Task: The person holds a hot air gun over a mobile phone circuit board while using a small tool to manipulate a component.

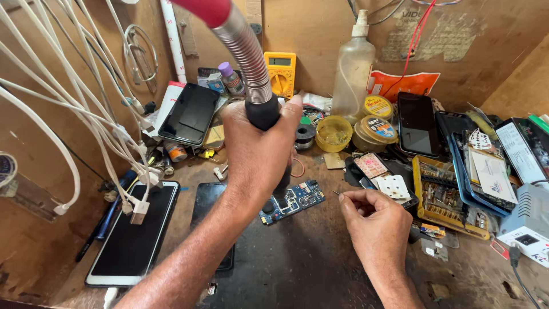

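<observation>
Leftmost, white-edged smartphone (134, 234) flat on bench under hanging white charging cables (86, 120). Left hand (254, 149) fisted fully round black grip of hot-air wand (260, 103), nozzle pointing down at blue circuit board (291, 200). Board directly below that hand, long axis rising rightward, chips exposed. Right hand (374, 220) just right of board, fingers pinched on thin metal tweezers (336, 193), tip toward board.

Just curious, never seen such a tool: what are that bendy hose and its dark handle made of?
The hose looks like ribbed metal, silvery with bright glints. The handle in the left hand looks like matte black plastic or rubber; it shows no shine.
</observation>
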